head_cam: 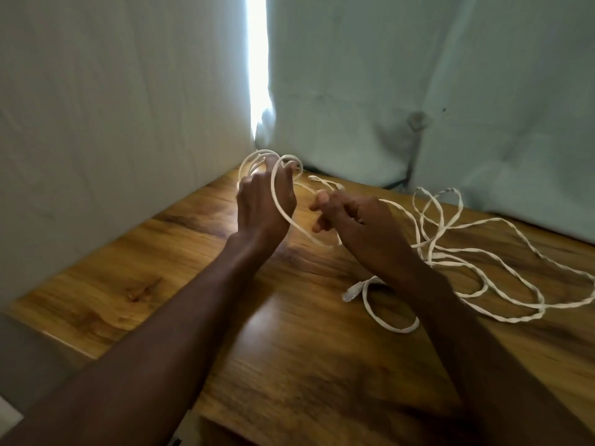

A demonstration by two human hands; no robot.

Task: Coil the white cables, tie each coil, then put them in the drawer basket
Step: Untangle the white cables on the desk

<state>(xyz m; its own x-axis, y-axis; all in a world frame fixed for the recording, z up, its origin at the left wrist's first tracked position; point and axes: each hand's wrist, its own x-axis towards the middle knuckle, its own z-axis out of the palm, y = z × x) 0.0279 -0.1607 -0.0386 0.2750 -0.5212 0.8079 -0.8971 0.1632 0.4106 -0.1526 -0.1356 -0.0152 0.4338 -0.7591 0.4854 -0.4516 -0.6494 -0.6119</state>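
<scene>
My left hand is raised above the wooden table with several loops of a white cable coil wrapped around its fingers and palm. My right hand is just to the right of it, fingers curled round the same cable's loose run. From there the white cable trails right in loose tangled loops across the table. A clear plug end lies beside my right forearm. No drawer basket is in view.
White cloth sheets hang close behind and to the left of the table, with a bright gap between them. The table's left edge runs diagonally, with grey floor beyond it.
</scene>
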